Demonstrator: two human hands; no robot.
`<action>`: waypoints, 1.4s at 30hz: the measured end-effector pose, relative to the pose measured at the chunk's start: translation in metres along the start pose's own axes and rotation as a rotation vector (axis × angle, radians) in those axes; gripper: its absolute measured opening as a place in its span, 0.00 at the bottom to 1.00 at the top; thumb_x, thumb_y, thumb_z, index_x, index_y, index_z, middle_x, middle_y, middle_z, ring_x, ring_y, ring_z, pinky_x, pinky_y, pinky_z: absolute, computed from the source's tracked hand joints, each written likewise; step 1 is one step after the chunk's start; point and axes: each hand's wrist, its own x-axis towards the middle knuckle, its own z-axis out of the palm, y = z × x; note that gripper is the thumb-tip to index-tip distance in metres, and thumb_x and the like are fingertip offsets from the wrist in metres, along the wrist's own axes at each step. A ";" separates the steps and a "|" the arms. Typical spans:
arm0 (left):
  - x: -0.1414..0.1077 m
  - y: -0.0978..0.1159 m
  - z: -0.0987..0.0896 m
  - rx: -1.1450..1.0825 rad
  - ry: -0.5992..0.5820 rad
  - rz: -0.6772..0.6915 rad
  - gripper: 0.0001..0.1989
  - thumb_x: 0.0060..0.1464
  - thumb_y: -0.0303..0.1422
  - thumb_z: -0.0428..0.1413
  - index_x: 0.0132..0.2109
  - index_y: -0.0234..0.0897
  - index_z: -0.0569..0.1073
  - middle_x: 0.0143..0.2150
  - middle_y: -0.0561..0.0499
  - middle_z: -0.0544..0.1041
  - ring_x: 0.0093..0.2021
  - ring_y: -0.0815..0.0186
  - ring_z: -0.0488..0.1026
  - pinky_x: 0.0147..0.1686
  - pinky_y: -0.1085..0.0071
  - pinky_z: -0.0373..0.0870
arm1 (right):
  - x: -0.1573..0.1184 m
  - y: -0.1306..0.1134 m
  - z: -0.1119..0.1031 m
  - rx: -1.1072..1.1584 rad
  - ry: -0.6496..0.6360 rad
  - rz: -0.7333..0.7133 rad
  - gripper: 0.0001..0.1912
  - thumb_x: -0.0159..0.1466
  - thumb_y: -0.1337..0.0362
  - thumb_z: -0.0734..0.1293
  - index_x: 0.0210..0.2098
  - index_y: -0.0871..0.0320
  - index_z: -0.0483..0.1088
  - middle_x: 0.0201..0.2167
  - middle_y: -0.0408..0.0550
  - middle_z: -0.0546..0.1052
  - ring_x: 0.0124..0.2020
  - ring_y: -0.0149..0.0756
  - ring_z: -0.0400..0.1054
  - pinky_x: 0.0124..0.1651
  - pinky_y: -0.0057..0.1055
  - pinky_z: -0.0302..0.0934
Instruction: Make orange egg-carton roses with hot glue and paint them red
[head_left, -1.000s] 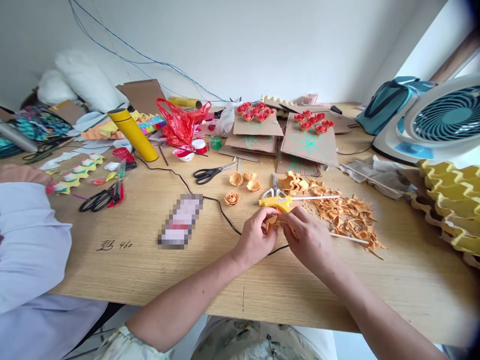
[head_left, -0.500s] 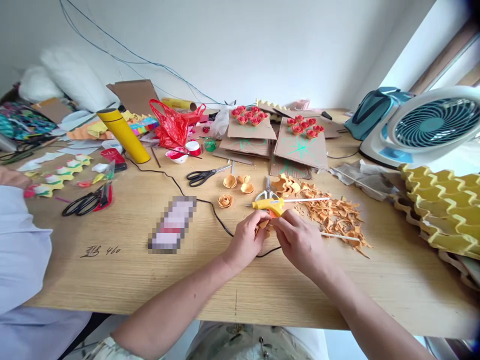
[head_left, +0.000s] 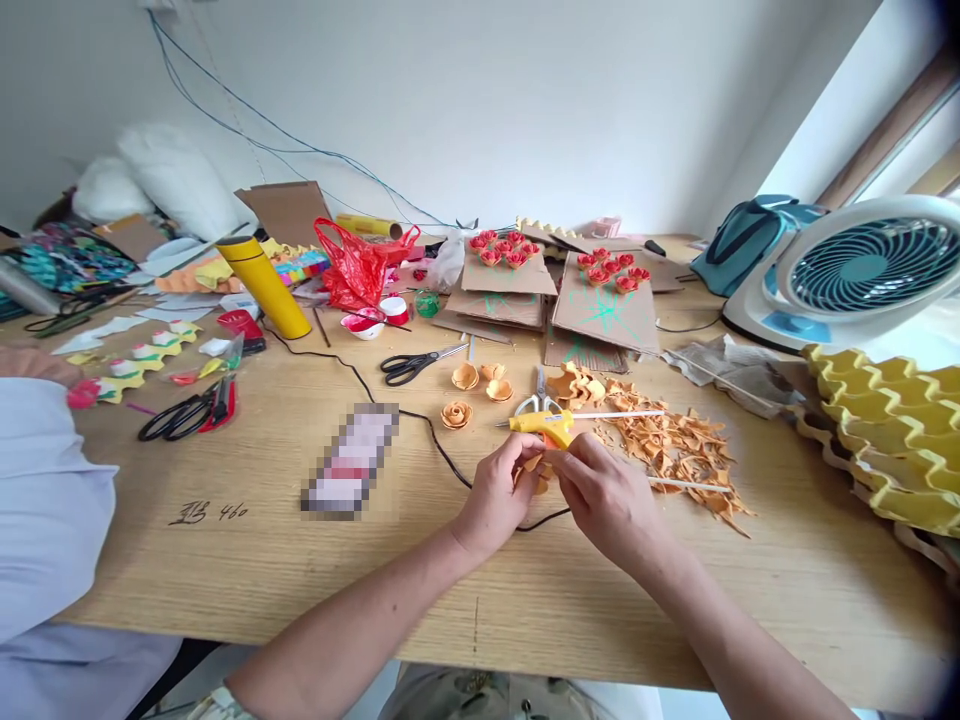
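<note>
My left hand (head_left: 496,498) is closed on an orange egg-carton flower piece (head_left: 543,482), mostly covered by the fingers. Closed as well, my right hand (head_left: 611,497) pinches at the same piece from the other side. Just beyond my fingertips lies a yellow glue gun (head_left: 531,424) with a white glue stick (head_left: 619,414) at its back. White-handled scissors (head_left: 541,388) lie behind it. To the left sit a rolled orange rose (head_left: 457,415) and several orange petal cups (head_left: 465,376).
Orange scraps (head_left: 686,450) are heaped on the right, near yellow egg trays (head_left: 885,430) and a fan (head_left: 862,265). Red flowers stand on cardboard (head_left: 600,315). Black scissors (head_left: 420,365), a pixelated flat item (head_left: 351,460) and a cord (head_left: 442,450) lie leftward. A person's sleeve (head_left: 45,490) is at far left.
The camera view has shifted slightly, so the scene sits a little lower and further right. Both hands keep hold of the orange piece close to the glue gun.
</note>
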 end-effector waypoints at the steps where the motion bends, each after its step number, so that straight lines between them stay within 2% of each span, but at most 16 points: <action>1: 0.000 0.000 0.000 -0.001 0.001 0.003 0.12 0.61 0.21 0.52 0.48 0.39 0.72 0.46 0.49 0.83 0.42 0.67 0.81 0.44 0.72 0.76 | 0.000 0.000 0.000 0.000 0.000 -0.006 0.13 0.73 0.70 0.61 0.47 0.56 0.77 0.36 0.49 0.74 0.30 0.34 0.67 0.34 0.30 0.58; 4: -0.001 0.000 0.001 -0.008 -0.008 -0.003 0.09 0.62 0.23 0.54 0.47 0.39 0.72 0.45 0.48 0.82 0.42 0.67 0.80 0.43 0.72 0.76 | 0.001 -0.001 -0.001 -0.007 0.017 -0.026 0.11 0.73 0.70 0.61 0.43 0.56 0.77 0.35 0.49 0.75 0.32 0.35 0.68 0.35 0.30 0.58; 7: -0.001 0.000 0.002 -0.030 -0.004 -0.033 0.05 0.63 0.26 0.55 0.44 0.38 0.72 0.41 0.49 0.81 0.37 0.67 0.79 0.39 0.73 0.75 | 0.003 -0.003 -0.002 -0.047 0.026 -0.038 0.11 0.72 0.71 0.62 0.38 0.56 0.76 0.33 0.48 0.75 0.31 0.35 0.66 0.35 0.31 0.57; 12: -0.001 0.004 0.004 -0.063 -0.008 -0.034 0.02 0.64 0.28 0.54 0.43 0.38 0.72 0.35 0.52 0.79 0.33 0.69 0.76 0.35 0.75 0.72 | 0.003 -0.005 -0.006 -0.168 0.021 -0.101 0.11 0.70 0.74 0.63 0.41 0.57 0.76 0.34 0.50 0.74 0.34 0.39 0.66 0.35 0.34 0.54; 16: -0.003 0.005 0.004 -0.060 0.007 -0.033 0.04 0.64 0.27 0.54 0.44 0.38 0.72 0.37 0.51 0.80 0.35 0.68 0.77 0.37 0.74 0.73 | 0.002 -0.003 -0.005 -0.141 0.030 -0.129 0.11 0.72 0.72 0.62 0.40 0.57 0.76 0.33 0.50 0.74 0.33 0.39 0.66 0.36 0.35 0.56; 23: -0.002 0.002 0.003 -0.015 0.017 -0.018 0.06 0.63 0.26 0.55 0.46 0.40 0.74 0.42 0.48 0.82 0.41 0.65 0.80 0.41 0.71 0.77 | 0.000 0.006 0.001 -0.081 0.046 -0.156 0.11 0.73 0.70 0.61 0.45 0.57 0.76 0.35 0.51 0.75 0.33 0.38 0.67 0.36 0.33 0.58; 33: -0.001 0.000 0.003 -0.035 0.039 0.009 0.11 0.61 0.21 0.53 0.47 0.39 0.74 0.45 0.49 0.82 0.42 0.67 0.80 0.45 0.72 0.76 | 0.002 0.001 -0.005 0.006 0.026 -0.021 0.10 0.74 0.67 0.61 0.44 0.57 0.76 0.36 0.50 0.76 0.33 0.38 0.69 0.35 0.33 0.59; 36: 0.000 -0.002 0.002 -0.054 0.038 -0.034 0.06 0.62 0.25 0.56 0.45 0.38 0.74 0.43 0.49 0.82 0.41 0.67 0.80 0.43 0.72 0.75 | 0.004 0.000 -0.007 0.032 -0.019 0.012 0.10 0.74 0.68 0.61 0.45 0.57 0.76 0.39 0.51 0.77 0.36 0.39 0.71 0.39 0.33 0.60; 42: 0.003 0.000 0.001 -0.077 0.017 -0.085 0.03 0.61 0.28 0.57 0.42 0.38 0.73 0.39 0.51 0.80 0.38 0.67 0.77 0.40 0.74 0.74 | 0.005 0.000 -0.006 0.036 -0.052 0.067 0.10 0.74 0.67 0.62 0.43 0.56 0.76 0.37 0.49 0.75 0.34 0.36 0.69 0.37 0.31 0.58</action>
